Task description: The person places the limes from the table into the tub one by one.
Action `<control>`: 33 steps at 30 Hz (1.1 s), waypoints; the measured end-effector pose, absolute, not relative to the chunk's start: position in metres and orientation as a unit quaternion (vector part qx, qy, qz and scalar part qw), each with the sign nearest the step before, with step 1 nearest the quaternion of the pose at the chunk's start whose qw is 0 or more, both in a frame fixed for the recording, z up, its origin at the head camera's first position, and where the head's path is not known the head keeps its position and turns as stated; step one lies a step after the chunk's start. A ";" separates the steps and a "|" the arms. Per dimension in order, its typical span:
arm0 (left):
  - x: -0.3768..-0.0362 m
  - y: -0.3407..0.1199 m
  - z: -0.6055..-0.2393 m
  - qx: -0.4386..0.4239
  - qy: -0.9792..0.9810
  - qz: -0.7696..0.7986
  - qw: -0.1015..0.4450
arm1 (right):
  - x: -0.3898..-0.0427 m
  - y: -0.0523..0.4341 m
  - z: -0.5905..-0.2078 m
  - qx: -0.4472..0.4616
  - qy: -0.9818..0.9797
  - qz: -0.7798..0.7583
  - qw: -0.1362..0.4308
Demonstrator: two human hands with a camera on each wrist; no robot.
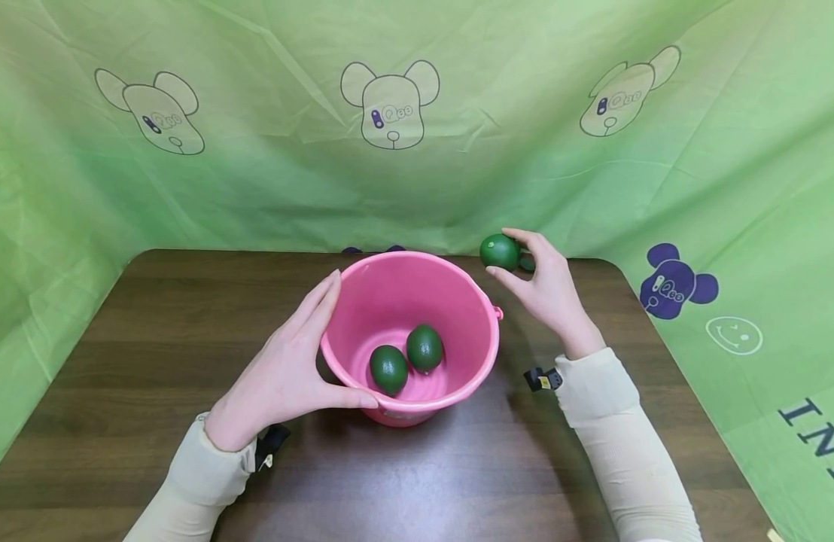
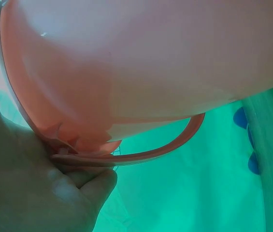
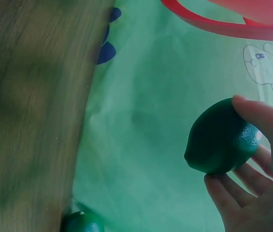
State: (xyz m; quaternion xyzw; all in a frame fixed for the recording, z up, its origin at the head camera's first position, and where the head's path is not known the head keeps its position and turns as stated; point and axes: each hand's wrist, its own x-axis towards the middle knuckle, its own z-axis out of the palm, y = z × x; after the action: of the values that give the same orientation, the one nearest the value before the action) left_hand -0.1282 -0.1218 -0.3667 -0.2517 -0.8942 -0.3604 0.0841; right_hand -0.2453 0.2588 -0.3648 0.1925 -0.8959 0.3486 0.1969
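A dark green lime (image 1: 500,252) sits between the thumb and fingertips of the right grip (image 1: 542,286), which is narrowed on it; in the right wrist view the fruit's pointed end faces away from the palm. Just behind this grip, partly hidden by its fingers in the head view, a second lime (image 3: 82,223) lies at the far edge of the counter (image 1: 187,339).

To the left of the right grip stands a pink bucket (image 1: 393,290), upright, with a left lime (image 1: 388,369) and a right lime (image 1: 424,348) side by side on its bottom. The left grip (image 1: 288,369) is spread wide and holds the bucket's left side, thumb along the near rim; the pink handle (image 2: 175,147) hangs below that rim, next to its fingers. Beyond both grips hangs a green cloth (image 1: 458,188) printed with bear heads.
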 end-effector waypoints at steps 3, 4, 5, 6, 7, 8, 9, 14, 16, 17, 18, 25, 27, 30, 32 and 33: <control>-0.128 -0.122 -0.367 -0.253 -0.894 -0.359 0.084 | -0.244 0.258 -0.363 0.193 -0.894 0.351 0.200; -0.128 -0.122 -0.367 -0.254 -0.894 -0.359 0.084 | -0.243 0.257 -0.363 0.194 -0.893 0.353 0.201; -0.128 -0.122 -0.367 -0.254 -0.894 -0.360 0.084 | -0.243 0.257 -0.363 0.194 -0.893 0.353 0.201; -0.128 -0.122 -0.367 -0.254 -0.894 -0.361 0.083 | -0.242 0.256 -0.362 0.194 -0.892 0.355 0.202; -0.128 -0.122 -0.367 -0.254 -0.893 -0.361 0.083 | -0.242 0.256 -0.361 0.194 -0.892 0.355 0.202; -0.128 -0.122 -0.367 -0.254 -0.893 -0.362 0.083 | -0.241 0.256 -0.361 0.194 -0.891 0.356 0.202; -0.129 -0.122 -0.367 -0.255 -0.893 -0.362 0.083 | -0.241 0.255 -0.360 0.194 -0.891 0.357 0.202; -0.129 -0.122 -0.367 -0.256 -0.893 -0.361 0.084 | -0.240 0.253 -0.357 0.197 -0.889 0.360 0.204; -0.128 -0.122 -0.367 -0.256 -0.894 -0.359 0.085 | -0.239 0.252 -0.356 0.199 -0.888 0.360 0.206; -0.128 -0.122 -0.367 -0.256 -0.894 -0.358 0.086 | -0.238 0.252 -0.355 0.200 -0.888 0.360 0.208; -0.128 -0.122 -0.367 -0.256 -0.894 -0.358 0.087 | -0.238 0.251 -0.355 0.201 -0.887 0.360 0.209; -0.128 -0.122 -0.367 -0.257 -0.893 -0.359 0.087 | -0.234 0.248 -0.351 0.211 -0.880 0.366 0.217; -0.128 -0.122 -0.366 -0.256 -0.893 -0.359 0.087 | -0.233 0.247 -0.349 0.212 -0.879 0.366 0.218; -0.128 -0.122 -0.366 -0.256 -0.894 -0.358 0.086 | -0.232 0.245 -0.345 0.214 -0.877 0.368 0.221; -0.128 -0.122 -0.367 -0.256 -0.893 -0.358 0.087 | -0.231 0.244 -0.344 0.215 -0.876 0.371 0.221; -0.128 -0.122 -0.367 -0.256 -0.893 -0.359 0.087 | -0.231 0.244 -0.343 0.216 -0.875 0.372 0.222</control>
State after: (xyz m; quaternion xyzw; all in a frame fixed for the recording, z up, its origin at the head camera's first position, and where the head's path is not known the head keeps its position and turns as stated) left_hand -0.1282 -0.1219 -0.3666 -0.2561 -0.8935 -0.3586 0.0865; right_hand -0.2310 0.2438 -0.3431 0.2163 -0.8751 0.3716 0.2219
